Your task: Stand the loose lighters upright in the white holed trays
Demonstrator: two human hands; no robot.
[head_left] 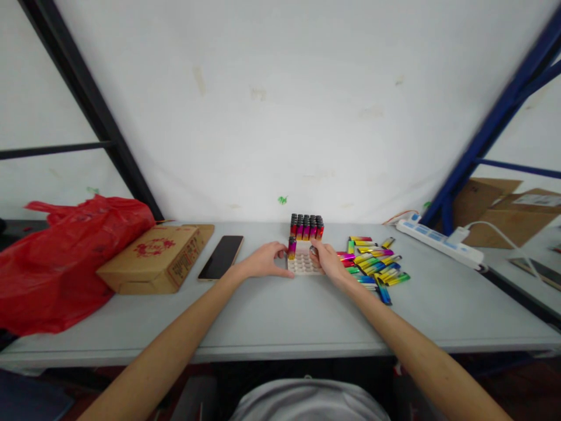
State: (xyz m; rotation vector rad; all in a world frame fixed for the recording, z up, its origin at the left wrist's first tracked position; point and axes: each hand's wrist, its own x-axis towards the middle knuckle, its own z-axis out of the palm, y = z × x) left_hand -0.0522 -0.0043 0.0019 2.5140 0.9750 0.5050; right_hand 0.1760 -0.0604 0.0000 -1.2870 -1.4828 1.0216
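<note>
A pale tray with rows of round holes (302,264) lies on the table between my hands. One purple-and-yellow lighter (291,248) stands upright at its far left corner. My left hand (268,261) is at the tray's left side, thumb and fingers apart, fingertips close to that lighter. Over the tray's right part, my right hand (329,261) is closed on a lighter (312,250); only a shiny end shows, the rest being covered by the fingers. Behind the tray stands a block of upright lighters with black tops (307,227).
Right of my right hand lies a loose pile of colourful lighters (377,261). A phone (222,257), a cardboard box (160,257) and a red plastic bag (74,257) are on the left. A white power strip (440,242) lies at the right, beside a blue post.
</note>
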